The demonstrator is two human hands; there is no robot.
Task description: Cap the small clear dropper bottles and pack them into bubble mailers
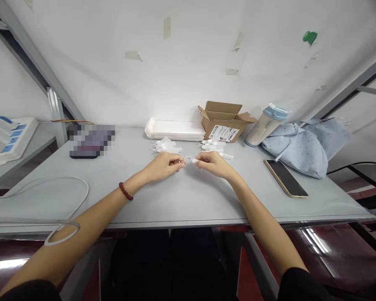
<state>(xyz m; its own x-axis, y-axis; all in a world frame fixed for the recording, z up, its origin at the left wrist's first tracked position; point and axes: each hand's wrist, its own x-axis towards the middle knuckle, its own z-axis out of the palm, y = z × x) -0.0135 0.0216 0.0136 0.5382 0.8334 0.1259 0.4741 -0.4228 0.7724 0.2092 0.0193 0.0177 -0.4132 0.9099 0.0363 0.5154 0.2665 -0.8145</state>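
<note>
In the head view, a small white piece [190,159] is held just above the surface [188,200], in front of the box [224,121] and a little to its left. It is pinched at both ends: the left hand [164,164] is closed on its left end, and the right hand [211,162] is closed on its right end, fingertips nearly meeting. The piece spans the narrow gap between the two hands. A red bracelet [125,191] is worn on the left wrist.

Two small heaps of similar white parts [164,146] are seen between the hands and the box. A stack of white trays [175,129] lies just left of the box. A bottle [266,124] stands just right of it. A phone [285,178] lies further right and nearer, beside a pale blue bag [303,146].
</note>
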